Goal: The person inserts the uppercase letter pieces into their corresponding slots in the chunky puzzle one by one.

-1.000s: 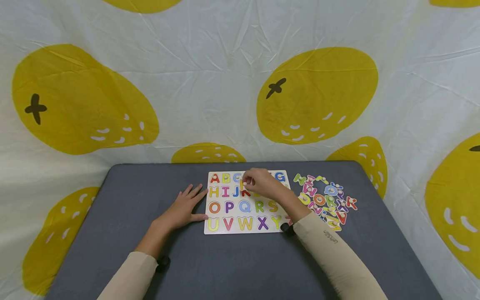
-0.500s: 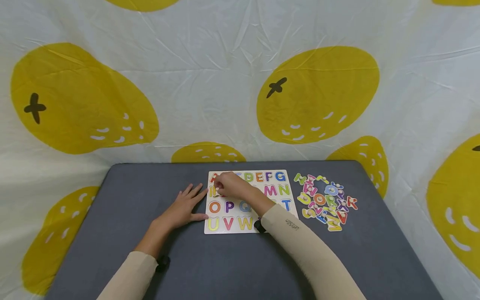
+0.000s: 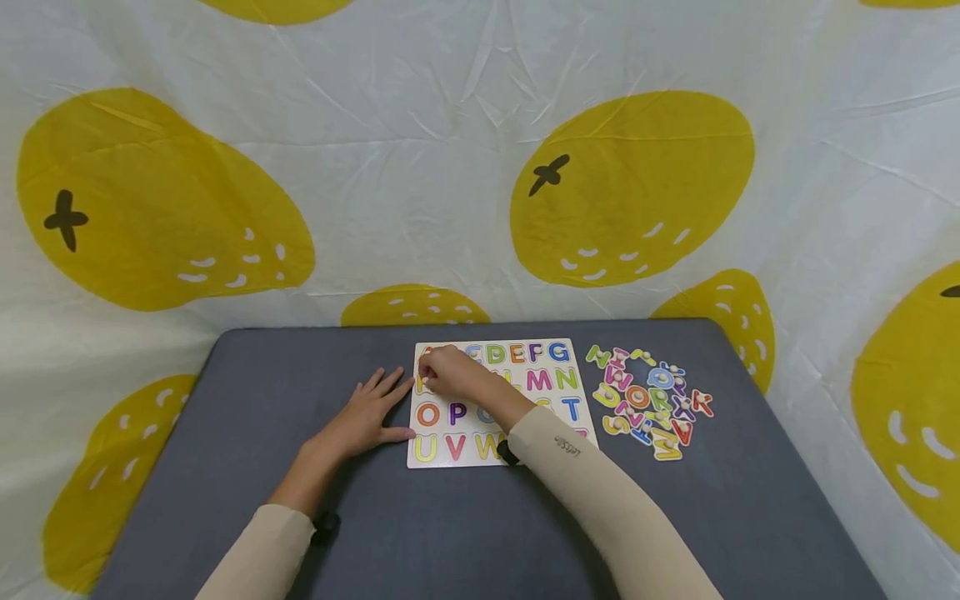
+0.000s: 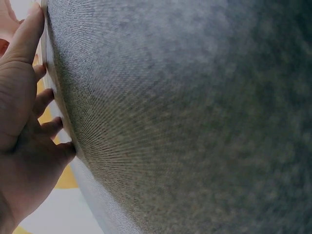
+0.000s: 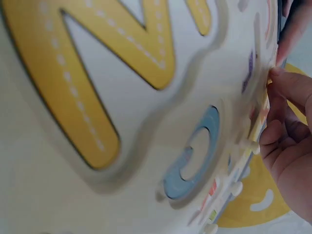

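Note:
The alphabet puzzle board (image 3: 468, 460) lies on the dark grey table in the head view. My right hand (image 3: 452, 371) is over its left part, at the second row's first slot. Thumb and fingertips pinch a yellow letter puzzle piece (image 3: 420, 386), mostly hidden by the hand. In the right wrist view the same hand (image 5: 290, 126) is at the far side of the board, fingers bent. My left hand (image 3: 363, 421) rests on the table with fingers spread, its thumb and fingertips at the board's left edge. The left wrist view shows that hand (image 4: 29, 117) from the side.
A pile of loose knobbed letter pieces (image 3: 637, 397) lies right of the board. Knobbed pieces such as the green D (image 3: 496, 354) sit in the top row. A fruit-patterned cloth (image 3: 420, 208) hangs behind the table (image 3: 420, 533).
My right hand has carried the yellow letter piece leftward across the board from the top row's middle to the second row's left end. The left hand stays in place.

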A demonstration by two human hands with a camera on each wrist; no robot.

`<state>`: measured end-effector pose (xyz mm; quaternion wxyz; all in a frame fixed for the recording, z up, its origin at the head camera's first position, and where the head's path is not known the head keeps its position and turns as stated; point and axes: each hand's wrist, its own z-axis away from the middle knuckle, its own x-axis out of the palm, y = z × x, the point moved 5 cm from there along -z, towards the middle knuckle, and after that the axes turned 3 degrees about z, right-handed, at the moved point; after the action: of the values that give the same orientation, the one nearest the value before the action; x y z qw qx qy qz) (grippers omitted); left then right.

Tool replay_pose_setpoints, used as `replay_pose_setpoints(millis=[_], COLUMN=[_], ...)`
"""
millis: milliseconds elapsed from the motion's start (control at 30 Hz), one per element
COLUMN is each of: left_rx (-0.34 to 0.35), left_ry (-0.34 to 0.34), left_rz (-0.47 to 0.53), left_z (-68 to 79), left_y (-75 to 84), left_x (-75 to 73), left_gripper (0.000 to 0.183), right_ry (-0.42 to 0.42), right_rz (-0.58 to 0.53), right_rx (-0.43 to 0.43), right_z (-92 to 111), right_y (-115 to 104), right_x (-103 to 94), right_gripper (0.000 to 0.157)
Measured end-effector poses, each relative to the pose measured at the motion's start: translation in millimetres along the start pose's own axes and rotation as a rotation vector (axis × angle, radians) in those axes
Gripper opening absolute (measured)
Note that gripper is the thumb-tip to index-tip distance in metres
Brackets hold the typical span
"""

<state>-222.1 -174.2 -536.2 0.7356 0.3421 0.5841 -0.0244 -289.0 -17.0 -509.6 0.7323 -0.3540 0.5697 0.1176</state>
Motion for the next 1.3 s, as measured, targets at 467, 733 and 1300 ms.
replay_pose_setpoints(millis=[467, 733, 1300], left_rx=[-0.004, -0.023, -0.054], left_ry=[0.002, -0.023, -0.039], left_rz=[-0.016, 0.006, 0.028], left_z=[2.7, 1.7, -1.4], left_y=[0.1, 2.3, 0.8], left_x=[-2.6, -0.2, 1.5], left_gripper=[0.093, 0.094, 0.096], right_ry=[0.008, 0.163, 0.335], right_rz=[-0.084, -0.186, -0.115], right_rx=[0.04, 0.053, 0.332], right_z=[10.2, 51.7, 193.0], right_y=[7.7, 47.4, 176.6], right_x=[-5.6, -37.0, -85.6], right_gripper=[0.021, 0.018, 0.021])
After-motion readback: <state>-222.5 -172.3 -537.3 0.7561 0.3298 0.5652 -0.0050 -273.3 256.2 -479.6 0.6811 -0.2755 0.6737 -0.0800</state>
